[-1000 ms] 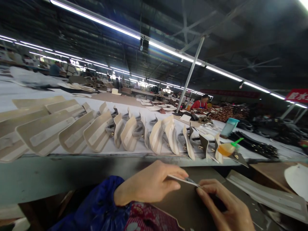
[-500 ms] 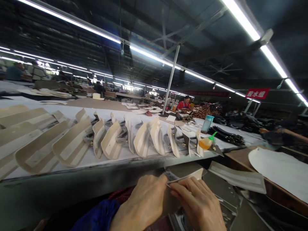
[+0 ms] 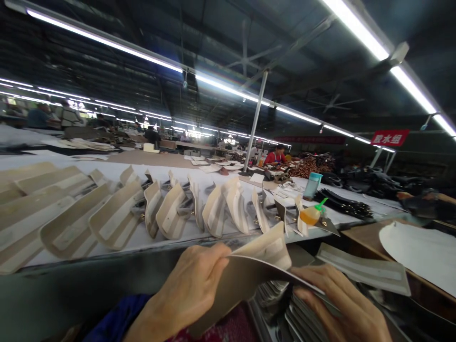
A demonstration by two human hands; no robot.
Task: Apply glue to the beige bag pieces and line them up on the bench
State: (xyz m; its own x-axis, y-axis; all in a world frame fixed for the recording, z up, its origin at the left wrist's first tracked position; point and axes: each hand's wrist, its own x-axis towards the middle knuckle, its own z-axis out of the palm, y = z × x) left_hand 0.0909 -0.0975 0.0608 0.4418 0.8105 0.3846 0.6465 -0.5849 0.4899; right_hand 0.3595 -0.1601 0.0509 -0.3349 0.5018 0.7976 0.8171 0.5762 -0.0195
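Observation:
Between my two hands is a curved leather-like panel point(image 3: 245, 280), grey-brown on its outer face. A cream inner flap point(image 3: 272, 249) with a paler strip stands up behind its edge. My left hand point(image 3: 188, 285) pinches the panel's left end, thumb and fingers closed on the edge. My right hand point(image 3: 338, 299) grips the right end, fingers over the top edge and thumb beneath. Below the panel, a stack of similar flat pieces point(image 3: 302, 318) is partly hidden by it and by my right hand.
Cream curved panels point(image 3: 117, 213) stand in a row along the white-covered table point(image 3: 142, 242). An orange glue bottle point(image 3: 309, 214) with a green nozzle and a blue-lidded cup point(image 3: 313, 185) stand at right. A loose panel point(image 3: 363, 268) lies near a box. A person in red point(image 3: 276, 156) sits farther back.
My hands have moved apart, the left to the left and the right to the right. The panel between them is now spread out, and its cream flap shows higher.

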